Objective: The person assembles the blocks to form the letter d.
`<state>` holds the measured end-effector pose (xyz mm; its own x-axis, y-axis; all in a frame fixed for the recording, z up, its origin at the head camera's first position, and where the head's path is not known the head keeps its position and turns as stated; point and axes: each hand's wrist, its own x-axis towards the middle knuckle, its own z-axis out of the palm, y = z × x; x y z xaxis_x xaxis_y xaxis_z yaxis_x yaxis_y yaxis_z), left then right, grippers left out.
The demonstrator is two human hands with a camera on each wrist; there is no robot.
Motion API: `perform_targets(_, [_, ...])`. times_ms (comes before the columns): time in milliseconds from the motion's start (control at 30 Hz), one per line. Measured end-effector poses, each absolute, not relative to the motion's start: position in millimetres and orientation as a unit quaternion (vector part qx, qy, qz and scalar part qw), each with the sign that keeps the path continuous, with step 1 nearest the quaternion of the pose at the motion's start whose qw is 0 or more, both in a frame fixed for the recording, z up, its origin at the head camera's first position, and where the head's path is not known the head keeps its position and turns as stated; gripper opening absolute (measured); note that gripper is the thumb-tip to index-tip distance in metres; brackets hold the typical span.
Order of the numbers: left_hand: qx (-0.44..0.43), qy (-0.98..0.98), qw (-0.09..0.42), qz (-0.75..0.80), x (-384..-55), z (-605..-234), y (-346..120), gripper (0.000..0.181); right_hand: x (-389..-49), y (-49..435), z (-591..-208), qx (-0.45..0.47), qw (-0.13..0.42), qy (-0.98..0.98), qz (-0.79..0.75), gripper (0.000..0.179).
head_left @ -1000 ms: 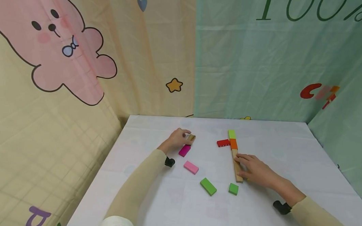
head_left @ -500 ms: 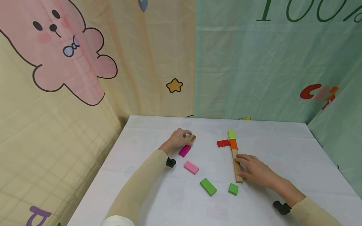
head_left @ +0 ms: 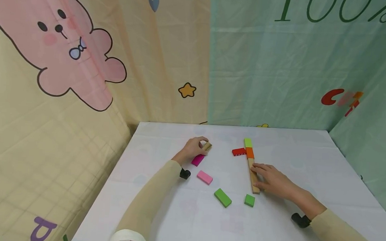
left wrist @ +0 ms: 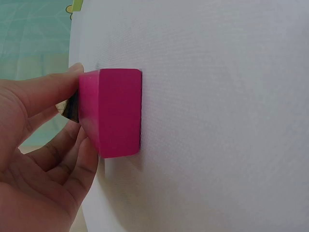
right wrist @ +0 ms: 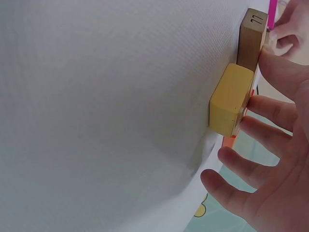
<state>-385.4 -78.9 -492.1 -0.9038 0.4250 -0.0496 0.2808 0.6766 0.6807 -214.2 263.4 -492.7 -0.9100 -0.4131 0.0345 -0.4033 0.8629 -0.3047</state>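
In the head view my left hand (head_left: 194, 148) pinches a small bare-wood block (head_left: 207, 146) between thumb and fingers at the table's far left. Close below it lies a magenta block (head_left: 198, 160); in the left wrist view this magenta block (left wrist: 119, 113) partly covers the wooden one. My right hand (head_left: 275, 181) rests with extended, spread fingers along a line of wooden blocks (head_left: 253, 180). Its thumb touches a numbered wooden block (right wrist: 252, 41) in the right wrist view, and its fingertips are at a yellow block (right wrist: 231, 99), mostly hidden in the head view.
An orange block (head_left: 249, 152) and a lime block (head_left: 248, 142) extend the wooden line to the back. A red dotted block (head_left: 238, 152) lies beside it. Nearer are a pink block (head_left: 204, 177), a long green block (head_left: 223, 197) and a short green block (head_left: 249, 200).
My left hand has shifted slightly to the right with the wooden block in its fingers. The right hand stays on the wooden line, and the other blocks keep their places.
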Motion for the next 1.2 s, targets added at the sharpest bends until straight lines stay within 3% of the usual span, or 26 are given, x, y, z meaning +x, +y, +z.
perform_targets(500, [0.184, 0.905, 0.099, 0.371, -386.5, -493.2, -77.6, 0.036, -214.5, 260.8, -499.3, -0.204, 0.030, 0.965, -0.165, 0.069])
perform_targets(1200, [0.201, 0.886, 0.121, 0.400, -382.6, -472.4, -40.1, 0.036, -217.1, 265.7, -497.1, -0.209, 0.020, 0.965, -0.157, 0.069])
